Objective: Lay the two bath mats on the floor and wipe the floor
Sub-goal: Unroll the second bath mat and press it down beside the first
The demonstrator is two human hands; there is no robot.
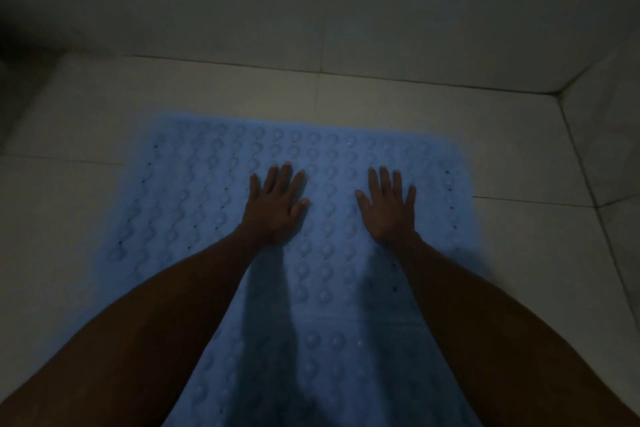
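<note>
Dim light, slight blur. No writing or brand legible on any surface.

Left hand [277, 204]: palm down, fingers straight and spread, lying flat on the blue bath mat [194, 198]. It holds nothing; contact is by palm and fingers only. Right hand [389, 210]: same posture, fingers straight and fanned apart, flat on the mat, to the right of the left hand with a strip of mat showing between them. Both forearms reach in from the lower corners and cast shadows on the mat below the wrists.

Mat: lies flat on the tiled floor [519, 156], bumpy texture in rows, small dark holes along the sides. Far edge stops short of the wall [311, 3]; near part runs out of the bottom of the view. A faint crosswise line shows low on it; cannot tell whether that is a seam or a second mat.

A side wall [609, 121] meets the floor at right, forming a corner.
</note>
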